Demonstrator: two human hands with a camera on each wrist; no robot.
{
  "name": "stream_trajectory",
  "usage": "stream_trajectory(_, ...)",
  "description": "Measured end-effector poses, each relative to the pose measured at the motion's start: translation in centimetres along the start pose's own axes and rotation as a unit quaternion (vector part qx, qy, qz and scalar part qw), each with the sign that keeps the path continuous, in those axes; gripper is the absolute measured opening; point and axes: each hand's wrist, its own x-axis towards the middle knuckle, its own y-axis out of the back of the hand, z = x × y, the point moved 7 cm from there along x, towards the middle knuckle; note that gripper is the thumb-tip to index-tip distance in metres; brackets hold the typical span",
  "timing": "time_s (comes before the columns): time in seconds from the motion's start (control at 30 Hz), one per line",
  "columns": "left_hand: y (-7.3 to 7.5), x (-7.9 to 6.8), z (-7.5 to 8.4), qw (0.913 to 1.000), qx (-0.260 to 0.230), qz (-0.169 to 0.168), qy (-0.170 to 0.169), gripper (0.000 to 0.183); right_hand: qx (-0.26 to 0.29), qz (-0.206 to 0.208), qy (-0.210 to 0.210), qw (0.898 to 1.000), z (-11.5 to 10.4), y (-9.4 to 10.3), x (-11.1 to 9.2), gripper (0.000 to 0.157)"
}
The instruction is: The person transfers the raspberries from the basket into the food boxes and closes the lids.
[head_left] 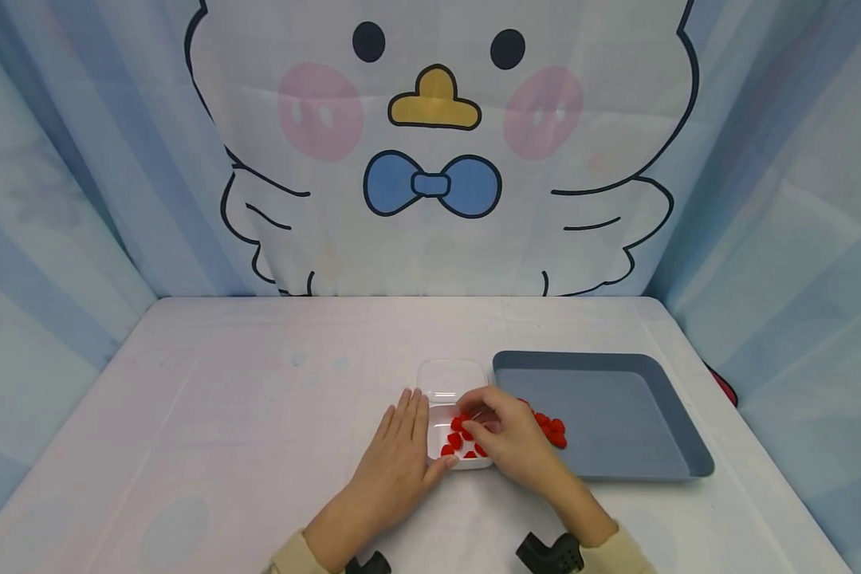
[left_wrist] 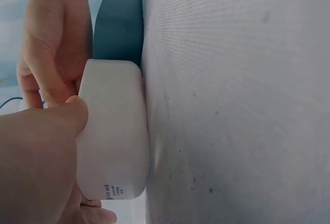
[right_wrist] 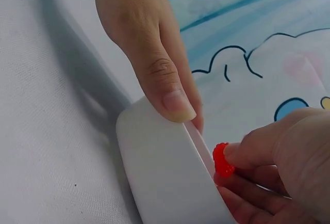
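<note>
A small white plastic box (left_wrist: 113, 131) stands on the table with its clear lid (head_left: 452, 379) folded back; several red pieces (head_left: 455, 441) lie inside. Along the box's left side my left hand (head_left: 398, 458) rests with straight fingers, its thumb on the near rim. My right hand (head_left: 509, 438) is over the box's right part. Between its thumb and fingers it pinches a bumpy red raspberry (right_wrist: 223, 160), seen just above the rim in the right wrist view. The left wrist view hides the box's contents.
To the right of the box sits a grey-blue tray (head_left: 617, 414), with several more red raspberries (head_left: 551, 428) at its left side, partly behind my right hand. A white cloth covers the table (head_left: 258, 383). Printed curtains (head_left: 430, 247) enclose the back and sides.
</note>
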Motion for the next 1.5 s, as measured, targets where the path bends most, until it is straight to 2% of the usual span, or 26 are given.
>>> stream_trajectory(0.27, -0.1, 0.0, 0.1, 1.0, 0.007, 0.0, 0.0, 0.088, -0.008, -0.012, 0.002, 1.0, -0.1, -0.2, 0.0, 0.026)
stream_trajectory(0.5, -0.1, 0.0, 0.1, 0.9999, 0.01, -0.003, 0.001, 0.088, -0.008, -0.006, -0.023, 1.0, -0.3, 0.2, -0.1, 0.025)
stream_trajectory(0.73, -0.1, 0.1, 0.0, 0.9999, 0.01, -0.009, 0.006, 0.089, -0.022, 0.028, -0.025, 0.999, 0.3, 1.6, -0.1, 0.026)
stream_trajectory(0.97, -0.1, 0.0, 0.1, 1.0, 0.003, -0.004, 0.006, 0.088, -0.01, 0.043, -0.003, 0.999, 0.9, 2.9, 0.0, 0.023)
stream_trajectory(1.27, -0.2, 0.1, 0.1, 0.9999, -0.01, -0.006, 0.011, 0.088, -0.01, 0.077, -0.033, 0.996, 2.3, 5.6, -0.1, 0.021)
stream_trajectory(1.5, -0.1, 0.1, 0.0, 0.9997, -0.017, -0.009, 0.013, 0.088, -0.022, 0.081, -0.048, 0.995, 2.9, 6.5, -0.1, 0.02)
